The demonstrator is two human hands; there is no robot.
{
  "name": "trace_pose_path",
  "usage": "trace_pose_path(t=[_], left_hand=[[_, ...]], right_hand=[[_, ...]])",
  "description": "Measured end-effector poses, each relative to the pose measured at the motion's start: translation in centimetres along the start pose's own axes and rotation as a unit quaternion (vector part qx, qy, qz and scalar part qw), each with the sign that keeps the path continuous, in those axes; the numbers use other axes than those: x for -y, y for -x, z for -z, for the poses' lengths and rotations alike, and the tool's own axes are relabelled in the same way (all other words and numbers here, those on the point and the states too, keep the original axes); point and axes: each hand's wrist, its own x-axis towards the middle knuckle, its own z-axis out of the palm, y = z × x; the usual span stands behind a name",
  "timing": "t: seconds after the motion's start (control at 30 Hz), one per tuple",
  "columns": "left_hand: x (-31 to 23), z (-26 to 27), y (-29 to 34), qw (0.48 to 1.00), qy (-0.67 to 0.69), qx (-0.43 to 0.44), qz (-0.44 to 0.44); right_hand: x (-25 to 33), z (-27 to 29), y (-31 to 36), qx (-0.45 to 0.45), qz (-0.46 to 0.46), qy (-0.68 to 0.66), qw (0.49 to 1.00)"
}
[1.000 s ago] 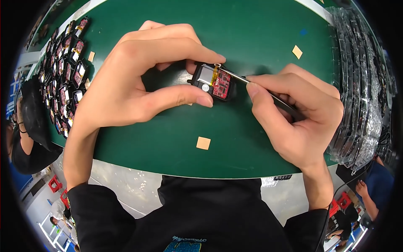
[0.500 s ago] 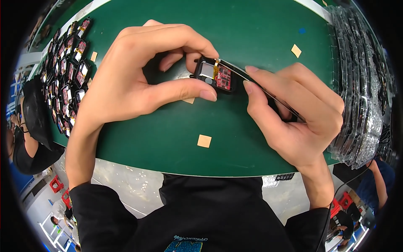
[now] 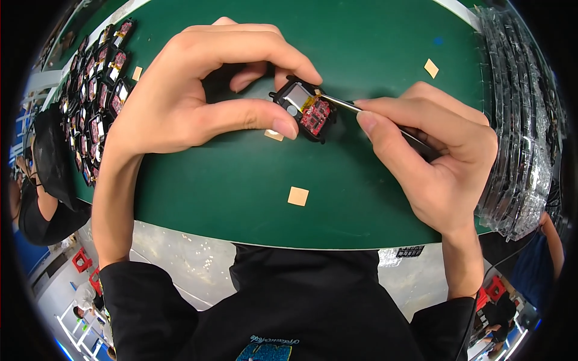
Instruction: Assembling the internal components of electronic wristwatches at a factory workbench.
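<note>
Left hand (image 3: 180, 102) clamped on a small black electronic device (image 3: 316, 115), just off the picture's middle toward 12 o'clock; thumb on its 7 o'clock edge, index fingertip at its 1 o'clock corner, so those two fingers stand apart by the device's width. Open face to camera: silver cell (image 3: 296, 95) toward 11, red circuit board toward 4, yellow tape between. Right hand (image 3: 445, 174), at 4 o'clock from device, pinches a slim metal-tipped tool (image 3: 343, 103); thumb and index fingers close together on its shaft, the other fingers curled, partly hidden. Tool tip at the device's 1 o'clock side, by the left index fingertip; can't tell if tip grips anything. Green counter (image 3: 229, 204) below. Beige square (image 3: 298, 195) lies at 6 o'clock from device, another just beside the left thumb at 7, one out past 2, one near 10. Similar open units (image 3: 90, 114) crowd 9 o'clock; clear plastic trays (image 3: 515, 138) stacked at 3.
</note>
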Motion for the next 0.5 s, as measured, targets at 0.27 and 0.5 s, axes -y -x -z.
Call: trace_pose_path(t=[0.27,0.5], left_hand=[[0.04,0.00,0.08,1.000,0.003,0.008,0.014],[-0.27,0.01,-0.36,1.000,0.003,0.016,0.003]], right_hand=[[0.08,-0.09,-0.13,0.008,-0.006,-0.005,1.000],[0.06,0.10,-0.16,0.012,0.009,0.010,1.000]])
